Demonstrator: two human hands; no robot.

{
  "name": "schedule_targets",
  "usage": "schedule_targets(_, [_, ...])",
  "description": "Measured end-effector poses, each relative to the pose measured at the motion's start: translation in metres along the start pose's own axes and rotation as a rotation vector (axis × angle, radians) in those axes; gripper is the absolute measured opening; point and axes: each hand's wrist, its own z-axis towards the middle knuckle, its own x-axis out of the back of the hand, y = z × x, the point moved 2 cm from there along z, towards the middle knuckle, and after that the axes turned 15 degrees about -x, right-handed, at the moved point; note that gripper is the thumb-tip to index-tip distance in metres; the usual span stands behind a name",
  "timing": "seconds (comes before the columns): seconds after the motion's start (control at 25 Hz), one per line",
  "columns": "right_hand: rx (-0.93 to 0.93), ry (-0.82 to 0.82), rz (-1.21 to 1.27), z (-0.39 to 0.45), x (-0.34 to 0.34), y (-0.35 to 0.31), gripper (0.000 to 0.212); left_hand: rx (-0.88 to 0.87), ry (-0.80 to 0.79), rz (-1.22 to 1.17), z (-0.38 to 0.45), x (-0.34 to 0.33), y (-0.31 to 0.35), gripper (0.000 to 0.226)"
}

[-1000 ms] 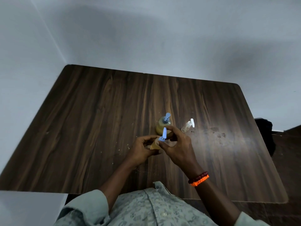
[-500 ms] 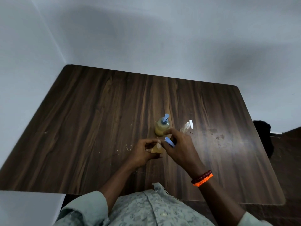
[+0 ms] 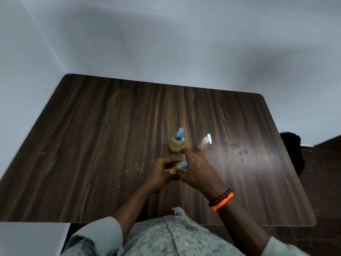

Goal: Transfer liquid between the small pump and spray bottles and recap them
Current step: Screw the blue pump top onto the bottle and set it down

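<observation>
The wooden table (image 3: pixel 92 145) carries everything here, dark and glossy, with crumbs and a few dull stains near its right side.

Standing toward the middle is the pump bottle (image 3: pixel 177 143), a rounded one filled with yellowish liquid under a blue pump top. Full as it looks, it is probably the heaviest piece, stable on its base, and best taken around the belly rather than by the pump, which would likely dip or turn under a pull.

The left hand (image 3: pixel 158 174) curls around a small amber bottle (image 3: pixel 174 169) just in front of the pump bottle, holding it by its body. The right hand (image 3: pixel 195 172) pinches the blue cap (image 3: pixel 184 165) at that bottle's neck, index finger stretched out toward the foot of the pump bottle; whether it touches there I cannot tell. Whether the cap is going on or coming off is also unclear.

This little bottle should be light and stiff, possibly slick if liquid has run down it. A firm hold low on the body, with the other hand's fingertips on the cap's collar, seems the safe way; squeezing thin plastic with the neck open could push liquid out.

Smallest, the spray bottle (image 3: pixel 203 142) stands to the right of the pump bottle, clear, seemingly near empty, white top on. It would tip easily, so grasp its body.
</observation>
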Motion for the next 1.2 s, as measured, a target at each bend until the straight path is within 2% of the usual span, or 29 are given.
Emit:
schedule_targets(0.08, [0.073,-0.039,0.006,-0.002,0.007,0.008,0.039,0.008,-0.01,0.027,0.0,-0.001,-0.001,0.052])
schedule_targets(0.2, [0.062,0.044,-0.013,0.002,0.01,0.019,0.019,0.027,-0.023,0.075,0.002,-0.005,-0.004,0.06])
schedule_targets(0.36, [0.021,0.091,0.032,0.007,0.003,0.027,0.021,0.031,0.01,0.068,0.006,-0.011,-0.008,0.059])
schedule_targets(0.6, [-0.012,0.176,0.097,0.019,0.013,0.037,0.014,-0.025,0.142,0.125,0.024,-0.041,-0.004,0.049])
schedule_targets(0.76, [0.063,0.195,-0.117,0.039,0.031,0.048,0.02,0.003,0.193,0.309,0.054,-0.071,-0.002,0.025])
schedule_targets(0.88, [0.152,0.195,-0.314,0.061,0.05,0.052,0.023,-0.079,0.308,0.448,0.077,-0.09,0.007,0.009])
schedule_targets(1.0, [0.209,0.23,-0.373,0.091,0.069,0.054,0.02,-0.134,0.414,0.56,0.101,-0.102,0.012,0.01])
schedule_targets(1.2, [0.271,0.172,-0.405,0.128,0.071,0.058,0.023,-0.062,0.428,0.637,0.126,-0.106,-0.005,0.017])
